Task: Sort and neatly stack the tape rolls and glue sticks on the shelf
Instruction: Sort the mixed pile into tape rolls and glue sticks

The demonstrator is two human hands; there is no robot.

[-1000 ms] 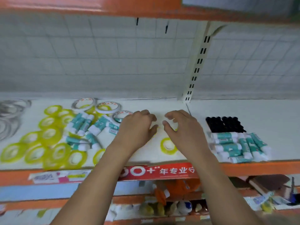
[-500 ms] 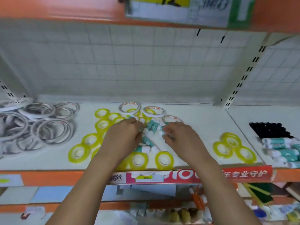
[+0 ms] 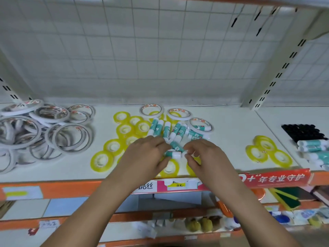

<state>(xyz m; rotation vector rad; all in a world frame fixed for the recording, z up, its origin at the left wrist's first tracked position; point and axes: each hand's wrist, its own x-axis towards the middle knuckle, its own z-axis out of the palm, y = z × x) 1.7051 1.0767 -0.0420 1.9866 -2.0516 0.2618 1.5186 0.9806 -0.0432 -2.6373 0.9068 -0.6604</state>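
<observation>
Rt glue sticks [image 3: 313, 146] — cut off by edge.

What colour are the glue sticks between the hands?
The glue sticks are teal with white caps, best seen in the head view.

On the shelf [image 3: 231, 122], one glue stick [image 3: 173, 154] is held between the left hand [image 3: 147, 155] and right hand [image 3: 208, 157], more glue sticks [image 3: 167, 130] just behind. A heap of tape rolls [image 3: 44, 132] sits well left; three tape rolls [image 3: 267, 152] lie right.

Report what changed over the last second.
Both hands moved left from the three yellow tape rolls to the mixed pile; the left hand and right hand now pinch a glue stick between them. The white tape rings and the stacked glue sticks at right stayed put.
</observation>
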